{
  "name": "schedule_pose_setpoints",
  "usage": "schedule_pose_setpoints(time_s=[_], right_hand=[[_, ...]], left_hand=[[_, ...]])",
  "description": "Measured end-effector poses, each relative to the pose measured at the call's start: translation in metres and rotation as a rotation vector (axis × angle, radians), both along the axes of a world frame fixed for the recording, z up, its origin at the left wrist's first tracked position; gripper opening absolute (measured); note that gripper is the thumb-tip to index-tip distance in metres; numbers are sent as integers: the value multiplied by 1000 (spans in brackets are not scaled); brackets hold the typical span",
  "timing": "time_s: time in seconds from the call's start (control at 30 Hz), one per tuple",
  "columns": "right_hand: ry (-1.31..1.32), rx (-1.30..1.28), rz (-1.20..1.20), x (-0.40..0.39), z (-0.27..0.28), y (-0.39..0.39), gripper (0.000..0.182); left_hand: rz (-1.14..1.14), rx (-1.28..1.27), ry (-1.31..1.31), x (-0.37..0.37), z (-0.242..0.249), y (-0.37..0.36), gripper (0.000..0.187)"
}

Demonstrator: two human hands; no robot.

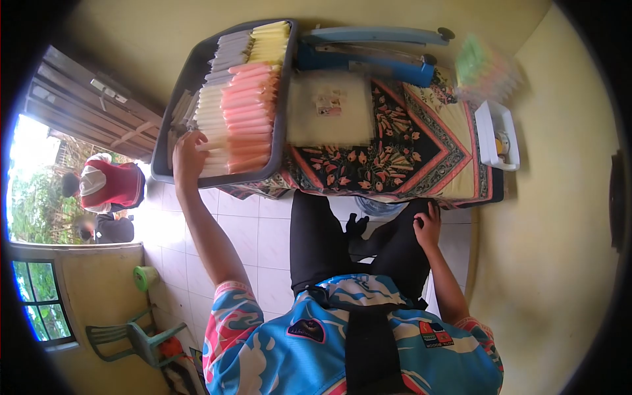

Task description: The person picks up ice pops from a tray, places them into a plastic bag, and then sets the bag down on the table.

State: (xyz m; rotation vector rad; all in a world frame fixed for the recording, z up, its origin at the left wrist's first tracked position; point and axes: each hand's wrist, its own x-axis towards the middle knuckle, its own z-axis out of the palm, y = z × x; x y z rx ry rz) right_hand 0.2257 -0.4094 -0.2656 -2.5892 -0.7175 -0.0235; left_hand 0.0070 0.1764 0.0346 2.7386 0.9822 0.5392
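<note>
Reaching into the upper-left tray [284, 105], my left hand [189, 158] touches pale packets [212, 118], grip unclear; my right hand [428, 228] lies open on a thigh [400, 230]. Rows mostly look stacked, the tray's left side looser.

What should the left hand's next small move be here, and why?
Probably a short lift of one white stick from the white row, straight up past the rim of the gray tray. The left hand is already at that row, its fingertips beside the sticks, though whether its grip has closed is unclear. The right hand only rests on the leg.
</note>
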Motion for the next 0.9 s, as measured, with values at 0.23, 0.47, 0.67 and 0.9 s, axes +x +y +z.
schedule_pose_setpoints(time_s=[0.23,0.47,0.67,0.9], right_hand=[[12,-5,-3,-1,-2,-5,13],[53,-21,-22,0,-2,-2,14],[45,-33,-24,0,-2,-2,14],[42,-23,-26,-1,-3,-2,14]], left_hand=[[35,0,34,-5,-8,8,30],[27,-35,26,1,-1,-2,31],[-1,-11,64,1,1,-3,32],[97,163,92,-2,-3,-3,40]])
